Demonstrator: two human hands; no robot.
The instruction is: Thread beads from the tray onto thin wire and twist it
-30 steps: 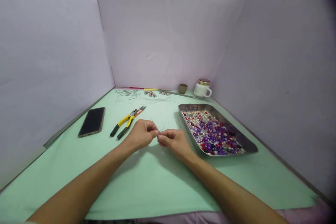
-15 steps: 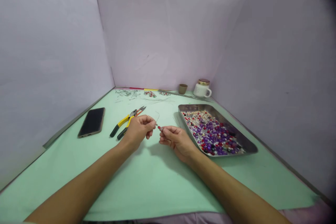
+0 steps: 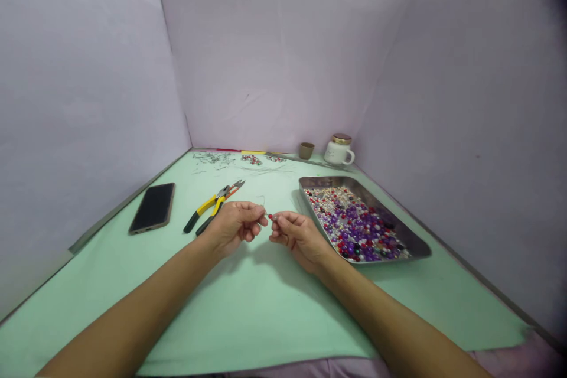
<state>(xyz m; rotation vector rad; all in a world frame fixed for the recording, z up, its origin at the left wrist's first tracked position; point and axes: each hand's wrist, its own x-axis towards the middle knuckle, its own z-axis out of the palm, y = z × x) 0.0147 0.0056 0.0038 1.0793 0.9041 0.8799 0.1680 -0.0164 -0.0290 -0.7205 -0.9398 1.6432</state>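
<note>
Over the middle of the table, my left hand (image 3: pixel 241 225) pinches a thin wire (image 3: pixel 262 198), whose loose end curls up above the fingertips. A red bead (image 3: pixel 270 216) sits on the wire in the small gap between my two hands. My right hand (image 3: pixel 297 237) is closed too, thumb and forefinger gripping the beaded wire just right of the red bead. Smaller beads by the fingertips are too tiny to make out. Yellow-and-black pliers (image 3: pixel 208 208) lie left of my left hand, beside cutters with an orange-red handle (image 3: pixel 235 188).
A metal tray (image 3: pixel 423 246) of mixed beads stands to the right. The phone (image 3: pixel 153 207) lies at left. Along the back are wire scraps (image 3: pixel 212 158), beaded pieces (image 3: pixel 251 160), a small brown cup (image 3: pixel 306 150) and a white lidded mug (image 3: pixel 338 151). Walls enclose three sides.
My left hand has turned and dropped slightly, its fingers now curled closer to my right hand. The wire's loose end has shifted down a little. My right hand stays nearly in place.
</note>
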